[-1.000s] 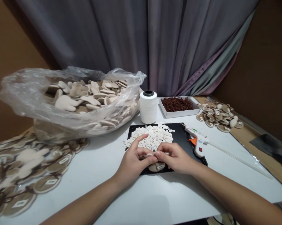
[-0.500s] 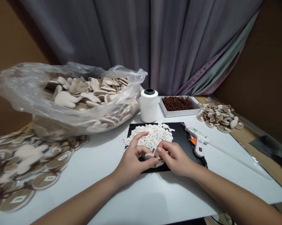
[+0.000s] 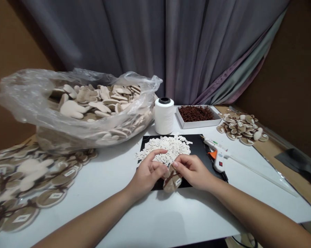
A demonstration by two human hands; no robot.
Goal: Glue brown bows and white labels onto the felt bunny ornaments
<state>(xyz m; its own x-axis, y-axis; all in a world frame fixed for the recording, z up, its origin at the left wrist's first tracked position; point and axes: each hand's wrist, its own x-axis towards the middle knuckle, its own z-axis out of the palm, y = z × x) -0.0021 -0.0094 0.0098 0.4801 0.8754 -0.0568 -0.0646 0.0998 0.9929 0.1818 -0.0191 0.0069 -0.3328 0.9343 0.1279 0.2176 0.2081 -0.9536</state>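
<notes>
Between both hands hangs a brown and cream fabric bunny-head piece (image 3: 171, 184), with a dark brown bow across it and a small white label on its face. My right hand (image 3: 194, 170) pinches one of its ears between thumb and fingers. The thumb and curled fingers of my left hand (image 3: 148, 174) close at the other ear, while the index finger stretches out above. Just beyond the hands, a heap of small white labels (image 3: 168, 148) lies on a black mat (image 3: 198, 146).
A glue gun (image 3: 218, 156) with a long glue stick lies right of the mat. Behind stand a white thread cone (image 3: 164, 117) and a box of brown bows (image 3: 196, 115). A plastic bag (image 3: 93, 134) of bunny pieces fills the left; finished-looking pieces lie left (image 3: 18, 220) and right (image 3: 239, 127).
The bunny piece has turned so that its labelled, bow-tied face shows and hangs downward. My left thumb has drawn up and back; my right hand has barely moved.
</notes>
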